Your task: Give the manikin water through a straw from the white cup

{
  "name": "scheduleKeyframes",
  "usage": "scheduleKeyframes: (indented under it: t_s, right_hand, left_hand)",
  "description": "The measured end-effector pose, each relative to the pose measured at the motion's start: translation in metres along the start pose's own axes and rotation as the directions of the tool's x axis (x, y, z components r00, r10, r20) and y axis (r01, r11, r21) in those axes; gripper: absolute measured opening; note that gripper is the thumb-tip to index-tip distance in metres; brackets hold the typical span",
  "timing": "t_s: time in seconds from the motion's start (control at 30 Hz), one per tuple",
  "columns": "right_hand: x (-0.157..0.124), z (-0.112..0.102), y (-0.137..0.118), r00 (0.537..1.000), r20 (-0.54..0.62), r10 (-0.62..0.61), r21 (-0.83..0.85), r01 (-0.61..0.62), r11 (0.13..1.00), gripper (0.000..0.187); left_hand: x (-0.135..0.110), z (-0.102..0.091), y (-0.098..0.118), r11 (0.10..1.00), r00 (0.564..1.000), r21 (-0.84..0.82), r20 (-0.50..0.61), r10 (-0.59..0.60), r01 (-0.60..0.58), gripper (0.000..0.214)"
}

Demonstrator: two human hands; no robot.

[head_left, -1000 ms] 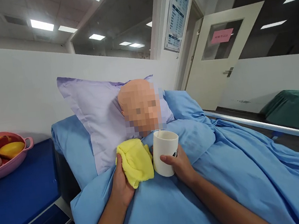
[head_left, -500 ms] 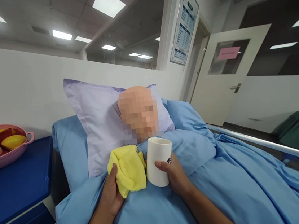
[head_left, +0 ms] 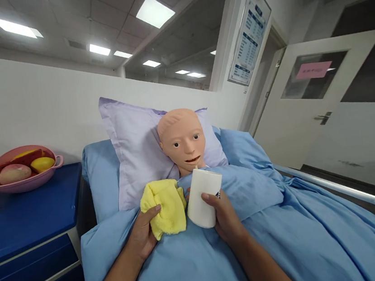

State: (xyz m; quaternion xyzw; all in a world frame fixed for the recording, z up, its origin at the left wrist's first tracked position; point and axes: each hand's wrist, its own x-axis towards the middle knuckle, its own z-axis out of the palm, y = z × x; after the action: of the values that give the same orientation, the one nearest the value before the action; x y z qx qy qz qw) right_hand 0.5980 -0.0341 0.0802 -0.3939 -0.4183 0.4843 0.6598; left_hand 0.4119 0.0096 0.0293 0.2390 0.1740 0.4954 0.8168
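My left hand (head_left: 146, 232) is closed on a folded yellow towel (head_left: 166, 207), its thumb lying on top of the cloth. In my right hand (head_left: 227, 215) is a white mug (head_left: 204, 197), gripped round its right side and tilted away from me. A short pale straw-like stub (head_left: 197, 167) shows at the mug's rim, just below the mouth of a manikin head (head_left: 182, 136). Whether it touches the mouth I cannot tell. The head rests on a lilac pillow (head_left: 134, 151), and a blue quilt (head_left: 189, 268) covers the body. The mug's inside is hidden.
At the left, a pink basket (head_left: 30, 183) of fruit stands on a blue-topped bedside cabinet (head_left: 29, 219). A white bed rail (head_left: 347, 191) runs along the right side. Beyond it is a door (head_left: 307, 112) with a pink sign.
The mug has tipped away from me toward the manikin's mouth, so its opening no longer shows. My left hand still grips the towel. The whole view has shifted, showing more of the left side.
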Motion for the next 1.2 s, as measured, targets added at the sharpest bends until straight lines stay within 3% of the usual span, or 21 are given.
scheduleKeyframes:
  t_s: [0.43,0.67,0.9,1.2]
  right_hand:
    - [-0.0012,0.0017,-0.0037,1.000,0.017,-0.020,0.030,0.019,0.999,0.043]
    - [-0.0001,0.0006,-0.0011,1.000,0.005,-0.018,0.044,0.018,0.999,0.043]
    - [0.0008,0.0018,0.0029,0.996,-0.013,-0.092,0.005,0.092,0.996,0.044]
    - [-0.0007,0.0017,0.0029,0.997,0.000,-0.074,-0.015,0.074,0.997,0.046]
  left_hand:
    - [-0.0007,-0.0015,0.0002,1.000,1.000,-0.006,-0.011,-0.010,0.010,0.048]
    - [0.0006,-0.0055,-0.0016,1.000,1.000,0.010,0.005,-0.001,0.001,0.047]
    - [-0.0004,-0.0047,-0.0002,1.000,1.000,-0.003,0.019,-0.005,0.005,0.049]
    - [-0.0006,-0.0046,-0.0011,1.000,1.000,0.010,0.016,-0.005,0.004,0.050]
